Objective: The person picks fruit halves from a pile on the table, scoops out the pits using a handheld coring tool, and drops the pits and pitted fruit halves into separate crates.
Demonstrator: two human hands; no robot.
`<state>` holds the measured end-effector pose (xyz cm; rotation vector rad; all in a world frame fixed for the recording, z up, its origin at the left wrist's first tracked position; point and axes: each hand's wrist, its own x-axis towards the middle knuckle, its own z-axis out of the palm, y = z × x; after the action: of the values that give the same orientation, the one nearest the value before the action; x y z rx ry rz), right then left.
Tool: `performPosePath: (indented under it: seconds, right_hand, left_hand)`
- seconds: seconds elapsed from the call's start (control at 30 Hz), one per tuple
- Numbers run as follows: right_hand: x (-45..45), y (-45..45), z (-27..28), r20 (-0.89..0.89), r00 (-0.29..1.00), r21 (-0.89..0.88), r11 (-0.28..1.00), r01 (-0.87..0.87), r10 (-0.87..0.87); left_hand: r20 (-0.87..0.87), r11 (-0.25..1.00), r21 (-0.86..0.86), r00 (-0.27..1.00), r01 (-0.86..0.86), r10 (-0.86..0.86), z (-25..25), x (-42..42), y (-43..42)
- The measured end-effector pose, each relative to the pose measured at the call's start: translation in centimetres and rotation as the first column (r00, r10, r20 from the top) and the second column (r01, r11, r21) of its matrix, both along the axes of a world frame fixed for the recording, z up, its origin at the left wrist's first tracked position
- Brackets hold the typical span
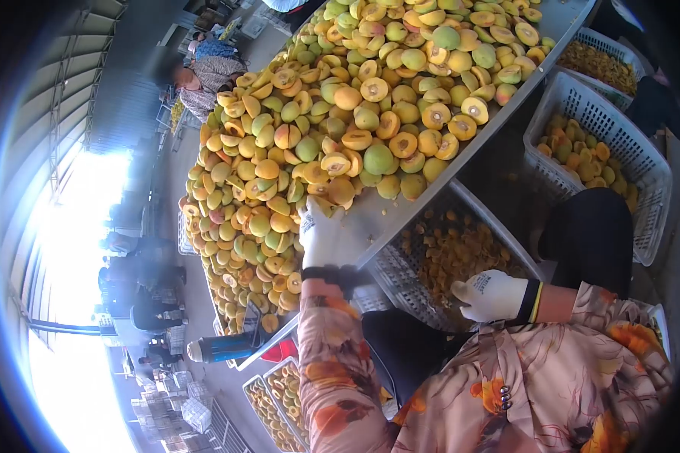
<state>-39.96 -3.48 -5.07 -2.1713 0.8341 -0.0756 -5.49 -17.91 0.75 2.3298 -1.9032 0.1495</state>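
Observation:
A large heap of yellow-green peaches (374,89), many of them halved, covers the metal table. My left hand (321,235), in a white glove, reaches to the heap's near edge. Its fingers close on a peach half (319,204), partly hidden by the glove. Lower down, my right hand (494,295), also gloved in white, hovers above a crate (400,283) holding small brown-orange pieces (461,253). The right fingers are curled in with the thumb along them; whatever they hold, if anything, is hidden.
The table's metal edge (499,117) runs diagonally. At the right stands a white crate of peaches (593,158), with another crate of scraps (601,66) behind. A blue cylinder (223,348) sticks out by the table's left end, above trays of halves (268,408). People (204,79) work farther off.

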Motion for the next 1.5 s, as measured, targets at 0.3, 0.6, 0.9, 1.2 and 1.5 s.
performPosePath:
  seconds: [0.3, 0.6, 0.9, 1.2, 1.5]
  right_hand:
    - [-0.8, -1.5, 0.4, -0.2, 0.978, 0.042, 0.997, 0.071, -0.061]
    - [3.9, 0.7, 7.8, 0.595, 0.784, 0.022, 0.979, 0.201, -0.175]
    - [4.5, 5.6, 8.4, 0.65, 0.749, -0.174, 0.933, 0.314, -0.131]
    - [5.1, 6.5, 7.6, 0.61, 0.773, -0.139, 0.936, 0.323, -0.176]
    - [5.2, 5.4, 9.5, 0.573, 0.795, 0.114, 0.98, 0.163, -0.199]
  left_hand:
    - [-0.891, 0.992, -0.088, 0.452, -0.092, -0.038, 0.4, -0.5, 3.5]
    - [-0.891, 0.952, -0.269, -0.337, -0.145, -0.304, 3.7, -10.9, 19.3]
    - [-0.895, 0.849, -0.387, -0.076, -0.359, -0.44, 5.3, -17.4, 23.5]
    - [-0.857, 0.792, -0.515, 0.195, -0.328, -0.476, 5.2, -18.0, 24.3]
    - [-0.795, 0.774, -0.57, 0.425, -0.276, -0.433, 4.7, -16.4, 23.3]
